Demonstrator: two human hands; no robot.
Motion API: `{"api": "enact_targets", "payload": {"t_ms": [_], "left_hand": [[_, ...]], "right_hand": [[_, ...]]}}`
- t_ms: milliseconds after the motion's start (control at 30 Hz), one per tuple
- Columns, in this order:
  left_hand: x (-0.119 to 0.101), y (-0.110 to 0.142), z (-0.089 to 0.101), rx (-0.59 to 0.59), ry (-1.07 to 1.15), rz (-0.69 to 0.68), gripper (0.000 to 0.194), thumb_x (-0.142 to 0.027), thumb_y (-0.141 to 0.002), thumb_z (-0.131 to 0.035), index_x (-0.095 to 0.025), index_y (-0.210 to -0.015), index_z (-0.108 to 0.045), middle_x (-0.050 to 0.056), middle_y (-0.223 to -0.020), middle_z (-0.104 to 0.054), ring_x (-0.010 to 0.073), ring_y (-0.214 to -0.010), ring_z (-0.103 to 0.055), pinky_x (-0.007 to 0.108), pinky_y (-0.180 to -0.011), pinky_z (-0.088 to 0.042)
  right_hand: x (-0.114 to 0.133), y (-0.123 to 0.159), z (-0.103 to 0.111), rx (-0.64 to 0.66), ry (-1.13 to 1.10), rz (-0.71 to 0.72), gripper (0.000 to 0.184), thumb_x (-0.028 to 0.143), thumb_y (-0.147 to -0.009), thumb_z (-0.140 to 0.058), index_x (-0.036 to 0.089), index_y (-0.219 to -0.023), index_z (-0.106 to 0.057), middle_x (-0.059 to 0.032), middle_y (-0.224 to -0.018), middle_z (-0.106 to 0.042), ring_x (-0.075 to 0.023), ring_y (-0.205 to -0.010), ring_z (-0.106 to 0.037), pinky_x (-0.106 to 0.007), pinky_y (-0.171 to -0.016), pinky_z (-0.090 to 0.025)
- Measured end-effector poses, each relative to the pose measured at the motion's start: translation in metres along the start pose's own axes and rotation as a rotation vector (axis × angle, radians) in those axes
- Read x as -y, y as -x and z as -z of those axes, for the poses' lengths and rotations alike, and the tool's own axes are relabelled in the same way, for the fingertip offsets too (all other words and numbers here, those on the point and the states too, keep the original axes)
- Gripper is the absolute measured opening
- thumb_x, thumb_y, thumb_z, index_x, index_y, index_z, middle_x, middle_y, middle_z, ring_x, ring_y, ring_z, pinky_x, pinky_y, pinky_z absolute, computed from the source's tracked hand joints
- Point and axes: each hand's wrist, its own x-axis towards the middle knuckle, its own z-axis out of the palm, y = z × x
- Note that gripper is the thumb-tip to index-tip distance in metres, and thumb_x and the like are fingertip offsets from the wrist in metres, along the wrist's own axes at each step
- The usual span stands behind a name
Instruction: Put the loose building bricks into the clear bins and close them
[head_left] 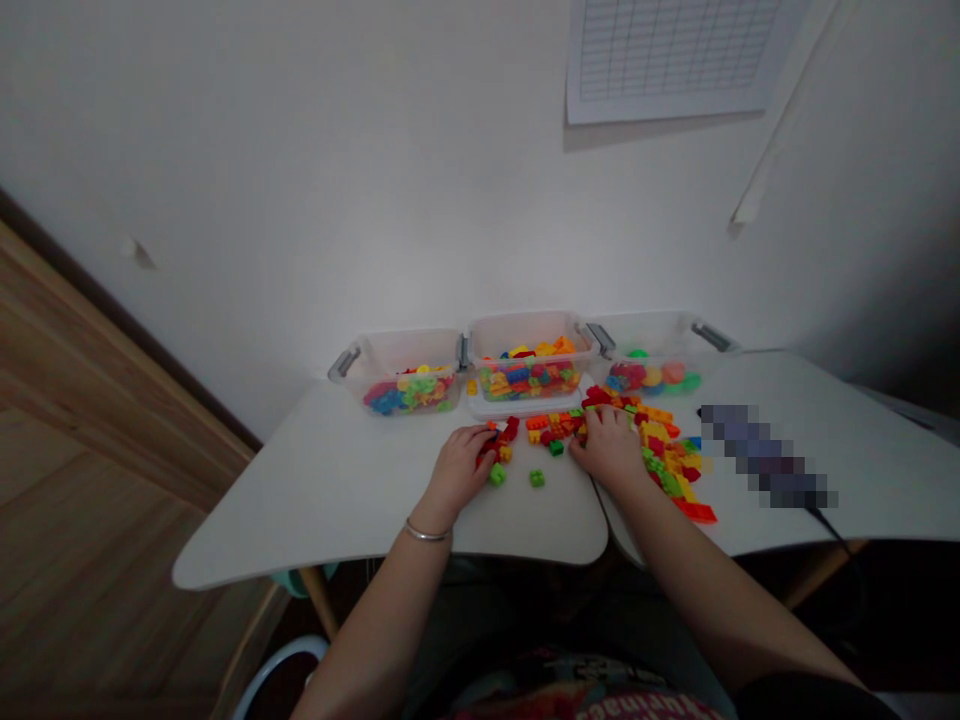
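My left hand (459, 465) is curled on the table around a small cluster of red building bricks (511, 430), its thumb and fingertips on either side of them. A yellow brick (505, 454) and a light green brick (497, 474) lie against that cluster. My right hand (611, 447) rests palm down on the left part of a heap of mixed bricks (660, 455), fingers apart; the bricks under it are hidden. Between my hands lie a dark green brick (556, 448), some orange ones (538, 423) and a lone light green brick (537, 478).
Along the wall stand three clear bins holding colourful pieces: a left bin (397, 350), a middle bin (525, 335) and a right bin (652, 335). A pixelated object (765, 455) with a cable lies at right. A seam divides the white tables (360, 480).
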Motion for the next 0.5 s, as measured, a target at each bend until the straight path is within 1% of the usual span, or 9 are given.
{"api": "enact_targets", "payload": {"t_ms": [200, 300, 500], "left_hand": [[-0.0019, -0.0001, 0.0012, -0.007, 0.001, 0.004, 0.029, -0.022, -0.088, -0.055, -0.018, -0.116, -0.063, 0.01, -0.119, -0.065, 0.0237, -0.111, -0.058, 0.045, -0.101, -0.046], [-0.003, 0.0001, 0.0028, -0.004, 0.003, 0.006, 0.03, -0.021, -0.089, -0.055, -0.017, -0.117, -0.063, 0.011, -0.12, -0.064, 0.0238, -0.112, -0.057, 0.044, -0.102, -0.046], [-0.0073, 0.001, 0.0072, 0.031, 0.021, -0.052, 0.038, -0.023, -0.087, -0.058, -0.019, -0.125, -0.058, 0.011, -0.127, -0.061, 0.0243, -0.117, -0.054, 0.046, -0.105, -0.043]], "right_hand": [[0.0049, -0.0028, 0.001, 0.017, 0.0, -0.024, 0.044, 0.036, -0.083, -0.049, 0.014, -0.12, -0.059, -0.02, -0.123, -0.054, -0.0372, -0.115, -0.044, -0.047, -0.084, -0.043], [0.0054, -0.0044, -0.0005, 0.028, -0.004, -0.036, 0.043, 0.039, -0.083, -0.051, 0.013, -0.116, -0.061, -0.0209, -0.123, -0.053, -0.0382, -0.116, -0.042, -0.047, -0.083, -0.044], [-0.0022, -0.0103, -0.0063, 0.027, -0.03, -0.04, 0.043, 0.041, -0.082, -0.054, 0.014, -0.113, -0.063, -0.0192, -0.121, -0.054, -0.0358, -0.113, -0.046, -0.044, -0.082, -0.044]]}}
